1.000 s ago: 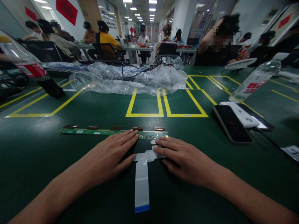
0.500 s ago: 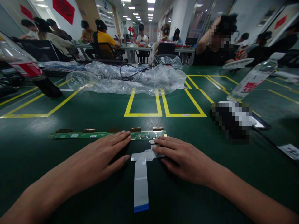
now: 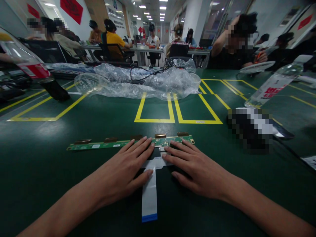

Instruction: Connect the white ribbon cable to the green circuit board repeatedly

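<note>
A long, narrow green circuit board (image 3: 103,145) lies across the dark green table, with several brown flexible tabs along its far edge. My left hand (image 3: 132,164) lies flat, fingers stretched over the board's near edge and thumb on a white flat ribbon cable (image 3: 149,200). That cable is folded, and its blue-tipped end points toward me. Spread out on the other side, my right hand (image 3: 191,163) has its fingertips on the board's right part and on the cable's upper end. A small white connector (image 3: 162,148) sits between the hands at the board's edge; whether it is plugged in I cannot tell.
Clear plastic wrap (image 3: 138,82) with a black cable on it spans the far side of the table. A cola bottle (image 3: 37,70) leans at left, a water bottle (image 3: 274,84) at right. Yellow tape (image 3: 154,120) marks rectangles. Across the table sits a person (image 3: 234,46).
The circuit board has slid to the right along the table. My left hand has moved right with it, its thumb now over the ribbon cable. My right hand's fingers have spread onto the board.
</note>
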### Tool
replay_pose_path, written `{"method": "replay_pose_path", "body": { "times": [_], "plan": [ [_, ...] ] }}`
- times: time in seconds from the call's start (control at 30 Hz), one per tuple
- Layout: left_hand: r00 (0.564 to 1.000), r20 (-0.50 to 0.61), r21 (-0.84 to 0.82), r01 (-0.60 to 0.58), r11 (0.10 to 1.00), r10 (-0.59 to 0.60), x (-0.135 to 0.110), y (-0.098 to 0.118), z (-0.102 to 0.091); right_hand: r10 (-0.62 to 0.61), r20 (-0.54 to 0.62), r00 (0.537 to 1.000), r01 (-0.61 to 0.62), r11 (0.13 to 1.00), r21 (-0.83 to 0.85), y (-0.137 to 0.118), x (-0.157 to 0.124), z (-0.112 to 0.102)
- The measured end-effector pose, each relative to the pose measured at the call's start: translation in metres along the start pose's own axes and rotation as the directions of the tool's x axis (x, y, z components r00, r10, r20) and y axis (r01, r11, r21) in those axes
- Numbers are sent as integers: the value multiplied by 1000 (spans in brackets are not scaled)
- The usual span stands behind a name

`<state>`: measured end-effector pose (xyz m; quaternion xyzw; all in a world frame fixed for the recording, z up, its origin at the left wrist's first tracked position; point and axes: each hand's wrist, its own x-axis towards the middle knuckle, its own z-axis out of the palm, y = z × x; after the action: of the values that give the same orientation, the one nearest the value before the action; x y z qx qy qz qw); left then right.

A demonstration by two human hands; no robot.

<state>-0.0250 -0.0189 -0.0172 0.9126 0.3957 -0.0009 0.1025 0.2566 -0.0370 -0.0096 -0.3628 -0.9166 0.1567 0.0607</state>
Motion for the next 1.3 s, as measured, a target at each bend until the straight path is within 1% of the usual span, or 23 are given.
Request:
{"method": "replay_pose_path", "body": {
  "times": [0.13,0.3,0.5,0.6,0.77,0.87,1.0,1.1,1.17,1.3],
  "plan": [
    [999,-9,-11,-44,999,44,6,7,4,-12,27,1000,12,1000,1,-2,0,0],
    [997,-4,-25,-80,996,80,8,12,4,-22,9,1000,22,999,30,-3,0,-1],
    [995,-5,-31,-102,994,102,9,11,3,-29,30,999,28,999,35,-5,0,-1],
    [994,-17,-26,-110,994,109,9,10,3,-11,21,1000,10,1000,28,-6,0,1],
    [993,14,-4,-116,993,116,9,8,2,2,20,1000,-2,1000,10,-8,1,4],
    [992,8,1,-125,992,125,9,8,2,-5,24,1000,5,1000,6,-4,0,3],
    [991,10,15,-134,991,133,6,12,1,49,-37,998,-49,999,-1,4,-2,2],
    [988,14,19,-151,988,151,5,16,0,22,-34,999,-22,1000,11,7,-2,2],
    [988,-1,21,-152,988,152,4,17,1,15,-31,999,-15,1000,11,7,-2,2],
    [984,-76,12,-159,987,160,3,16,5,-1,-48,999,3,999,37,9,-3,0]
  ]
}}
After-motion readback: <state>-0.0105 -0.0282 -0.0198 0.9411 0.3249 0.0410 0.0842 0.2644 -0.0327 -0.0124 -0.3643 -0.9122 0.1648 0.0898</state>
